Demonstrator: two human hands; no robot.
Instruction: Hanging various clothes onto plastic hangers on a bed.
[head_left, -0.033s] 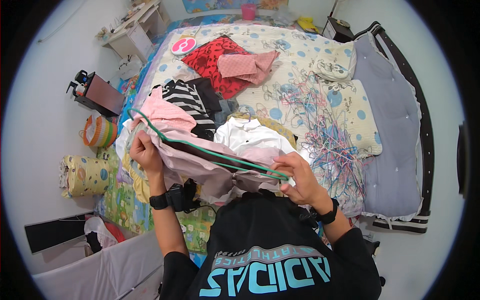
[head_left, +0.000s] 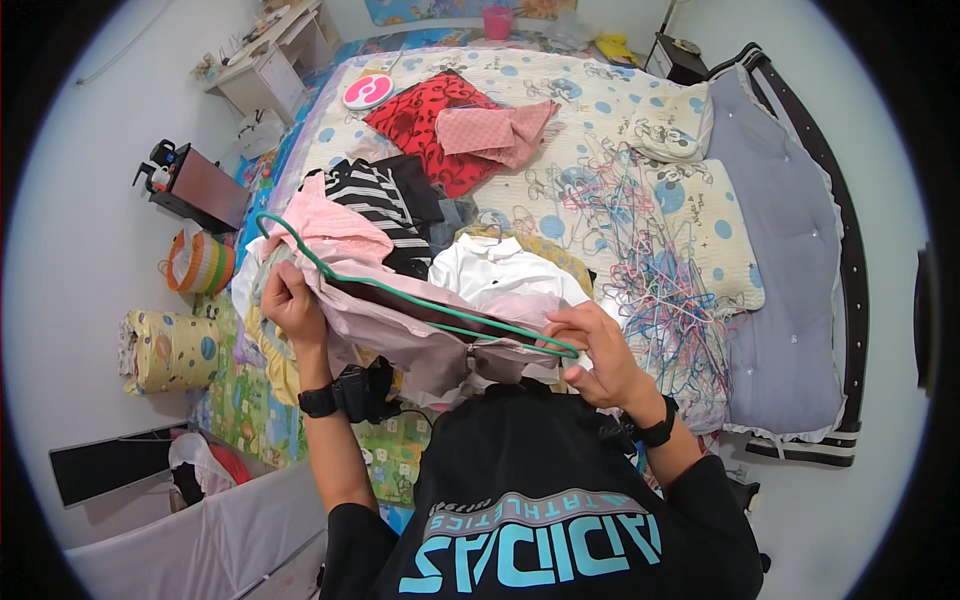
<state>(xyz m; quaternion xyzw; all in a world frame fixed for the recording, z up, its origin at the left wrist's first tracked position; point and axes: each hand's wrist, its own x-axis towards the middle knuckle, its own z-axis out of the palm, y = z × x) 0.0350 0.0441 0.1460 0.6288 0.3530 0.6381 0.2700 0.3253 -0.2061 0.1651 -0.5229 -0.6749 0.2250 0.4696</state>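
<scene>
A green clothes hanger [head_left: 395, 290] stretches across my front, from beyond my left hand over to my right. Its long bars lie along the opening of a pale pink garment [head_left: 385, 335], which sags in folds below them. With fingers curled into a fist, my left hand [head_left: 291, 303] grips the garment's cloth near the hanger's hook end. At the opposite end, my right hand [head_left: 600, 355] has its fingers and thumb around the hanger's tip and the cloth's edge. A white collared shirt [head_left: 490, 268] lies on the bed just beyond the garment.
A large tangle of coloured hangers [head_left: 660, 290] covers the bed's right side. Further back are a red patterned cushion [head_left: 410, 115], a folded pink cloth [head_left: 480, 135] and a striped garment [head_left: 365, 205]. A striped basket [head_left: 215, 262] and a rolled yellow quilt [head_left: 175, 350] stand at the left.
</scene>
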